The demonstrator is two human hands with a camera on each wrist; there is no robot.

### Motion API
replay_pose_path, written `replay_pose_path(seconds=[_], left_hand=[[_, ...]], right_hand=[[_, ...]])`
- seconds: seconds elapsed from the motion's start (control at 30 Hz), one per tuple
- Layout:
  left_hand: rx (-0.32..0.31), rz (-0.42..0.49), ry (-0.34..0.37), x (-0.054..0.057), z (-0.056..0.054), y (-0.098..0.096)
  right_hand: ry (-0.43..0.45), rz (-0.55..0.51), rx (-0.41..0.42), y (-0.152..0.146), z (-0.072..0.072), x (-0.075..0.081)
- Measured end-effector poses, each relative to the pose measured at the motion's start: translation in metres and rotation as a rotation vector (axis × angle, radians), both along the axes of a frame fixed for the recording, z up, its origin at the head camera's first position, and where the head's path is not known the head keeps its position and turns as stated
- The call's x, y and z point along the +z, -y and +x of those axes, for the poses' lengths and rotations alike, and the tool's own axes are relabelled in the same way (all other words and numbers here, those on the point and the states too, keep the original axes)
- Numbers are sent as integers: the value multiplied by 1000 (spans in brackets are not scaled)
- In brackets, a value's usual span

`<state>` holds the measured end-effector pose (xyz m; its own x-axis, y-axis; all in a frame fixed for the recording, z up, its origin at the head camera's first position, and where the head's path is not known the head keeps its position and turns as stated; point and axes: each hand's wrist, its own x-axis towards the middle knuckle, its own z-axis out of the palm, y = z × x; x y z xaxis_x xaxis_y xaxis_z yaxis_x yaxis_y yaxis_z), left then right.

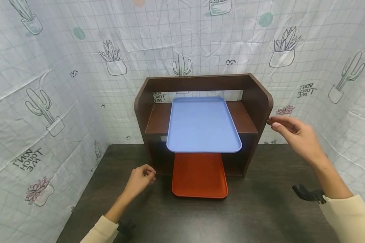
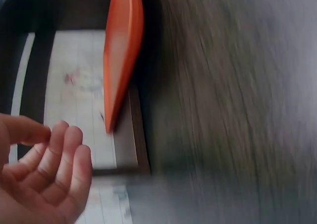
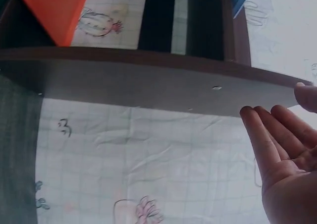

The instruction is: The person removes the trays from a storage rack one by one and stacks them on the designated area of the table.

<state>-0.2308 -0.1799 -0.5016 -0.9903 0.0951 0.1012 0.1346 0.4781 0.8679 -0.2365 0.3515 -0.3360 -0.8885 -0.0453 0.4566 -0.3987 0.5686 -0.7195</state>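
A dark brown two-tier shelf (image 1: 252,108) stands on the table. On its upper board lies a blue tray (image 1: 203,125), its front end jutting out past the board. Below, a red-orange tray (image 1: 199,177) pokes forward from the lower level, also seen as an orange edge (image 2: 122,50) in the left wrist view. My left hand (image 1: 143,177) hovers by the shelf's lower left front corner, fingers loosely bent with nothing in them. Beside the right side panel (image 3: 163,83), my right hand (image 1: 298,136) is raised, fingers relaxed, fingertips right at the panel's front edge.
The dark wooden table (image 1: 200,219) spreads in front of the shelf and to both sides. A white grid-patterned cloth with plant drawings (image 1: 140,57) encloses the back and sides. A black strap (image 1: 308,194) hangs at my right wrist.
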Motion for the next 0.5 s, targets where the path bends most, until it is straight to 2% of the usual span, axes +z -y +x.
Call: replay_pose_path(seconds=[0.1,0.23,0.5], left_hand=[[0,44,52,2,6,-11],[-7,73,96,4,14,-24],[0,57,139,-1,25,-41]], right_hand=[[33,53,-53,5,0,9],[84,103,-78,10,0,18],[182,130,7,16,-10,23]])
